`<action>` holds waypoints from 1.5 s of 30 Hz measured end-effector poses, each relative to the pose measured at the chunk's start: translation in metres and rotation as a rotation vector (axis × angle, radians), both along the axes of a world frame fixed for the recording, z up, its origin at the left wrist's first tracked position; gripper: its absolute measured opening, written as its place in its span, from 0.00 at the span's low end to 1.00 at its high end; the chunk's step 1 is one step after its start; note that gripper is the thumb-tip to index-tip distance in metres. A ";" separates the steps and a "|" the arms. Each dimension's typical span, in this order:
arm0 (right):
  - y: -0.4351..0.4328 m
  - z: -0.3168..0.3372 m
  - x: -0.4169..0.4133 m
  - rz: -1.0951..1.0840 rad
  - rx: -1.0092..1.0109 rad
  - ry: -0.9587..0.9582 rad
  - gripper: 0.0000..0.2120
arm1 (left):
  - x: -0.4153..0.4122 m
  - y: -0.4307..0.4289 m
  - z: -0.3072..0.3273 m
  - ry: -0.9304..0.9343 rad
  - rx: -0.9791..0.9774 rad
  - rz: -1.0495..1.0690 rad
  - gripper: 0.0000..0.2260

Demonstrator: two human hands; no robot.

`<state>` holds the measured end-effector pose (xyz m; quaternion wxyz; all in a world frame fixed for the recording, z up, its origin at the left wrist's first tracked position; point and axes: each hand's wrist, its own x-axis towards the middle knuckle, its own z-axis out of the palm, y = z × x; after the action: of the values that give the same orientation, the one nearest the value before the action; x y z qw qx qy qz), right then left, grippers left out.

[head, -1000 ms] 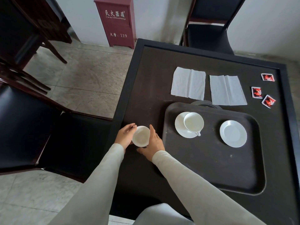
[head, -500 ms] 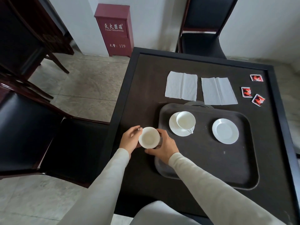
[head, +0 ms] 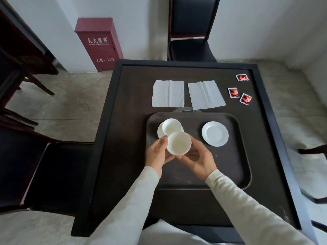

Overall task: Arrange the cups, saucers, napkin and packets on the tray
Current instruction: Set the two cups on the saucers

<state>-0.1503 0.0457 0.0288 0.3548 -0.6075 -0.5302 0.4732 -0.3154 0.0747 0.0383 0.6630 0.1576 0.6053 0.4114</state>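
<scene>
Two hands hold one white cup (head: 179,143) between them above the tray's (head: 228,167) left half: the left hand (head: 158,155) cups its near-left side with fingers curled under the rim, and the right hand (head: 197,159) grips it from the right and below. The cup is upright, mouth up, and looks lifted clear of the tray, its far edge overlapping the second cup (head: 171,126) from where I stand. That second cup sits on a saucer (head: 160,132) at the tray's far-left corner. A bare saucer (head: 215,133) lies well to the right of it, also on the tray. Beyond the tray, flat on the dark tabletop (head: 131,106), two white napkins (head: 168,93) (head: 206,95) lie side by side, just apart; the right one nearly touches a round dark thing peeking out under the tray's far edge. Three red packets (head: 242,77) (head: 233,92) (head: 245,99) are scattered near the far-right corner of the tabletop, two close together and one farther back. A black chair (head: 192,41) stands at the far side, and a red cabinet (head: 99,43) against the wall.
</scene>
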 end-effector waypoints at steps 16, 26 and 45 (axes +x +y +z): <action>0.024 -0.012 0.140 -0.048 -0.052 -0.050 0.30 | 0.143 0.022 -0.013 0.035 0.035 -0.032 0.11; 0.064 -0.037 0.178 -0.020 -0.149 -0.037 0.39 | 0.179 0.047 -0.036 0.109 0.000 -0.123 0.12; 0.086 -0.076 0.191 0.006 -0.176 -0.147 0.41 | 0.183 0.070 -0.063 0.252 -0.083 -0.333 0.19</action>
<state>0.0406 0.1322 -0.0472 0.2590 -0.6678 -0.5129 0.4732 -0.1320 0.1448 -0.0249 0.6467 0.2784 0.6654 0.2481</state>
